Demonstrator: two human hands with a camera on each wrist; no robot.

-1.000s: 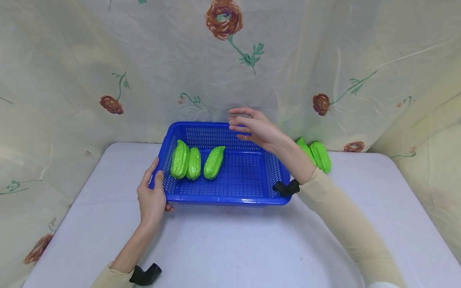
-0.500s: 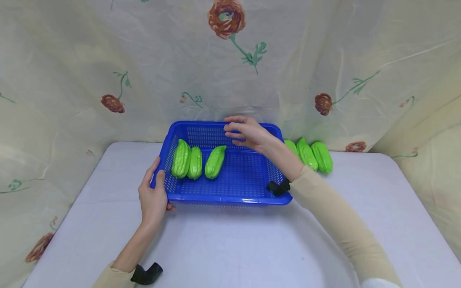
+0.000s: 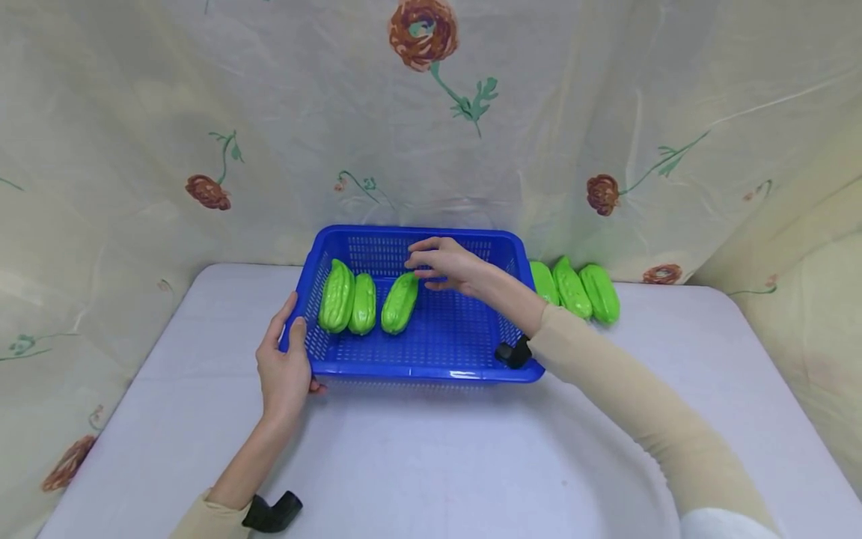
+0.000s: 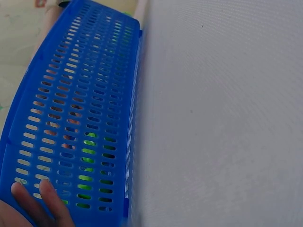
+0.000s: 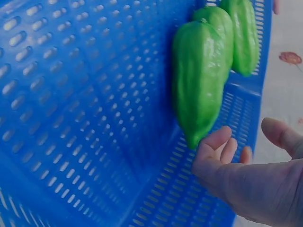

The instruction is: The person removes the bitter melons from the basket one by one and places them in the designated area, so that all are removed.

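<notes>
Halfway-ish, I reckon: three fruits (image 3: 363, 303) in basket (image 3: 417, 372), three more fruits (image 3: 572, 290) beside it on worktop (image 3: 438, 464). Left hand (image 3: 283, 374) grips basket; right hand (image 3: 450, 266) loose, nothing held, by one fruit's tip.

Lime green on deep blue, against floral cream.
From my feed, I see a solid blue basket (image 3: 424, 370) patterned with rows of pale-showing slots, glossy along its rim; the gourds inside (image 3: 337, 297) read vivid lime green with lengthwise ridges, and the gourds outside (image 3: 599, 293) match that lime. The counter (image 3: 431, 464) looks plain white to me, with a faint lilac cast. The backdrop (image 3: 303, 97) is greyish cream, printed with scattered rust-brown blooms (image 3: 602, 195) on green stems. I make out plain beige sleeves (image 3: 626, 397), a white patch (image 3: 727, 524) on the right one, and black wrist pieces (image 3: 272, 513).
</notes>
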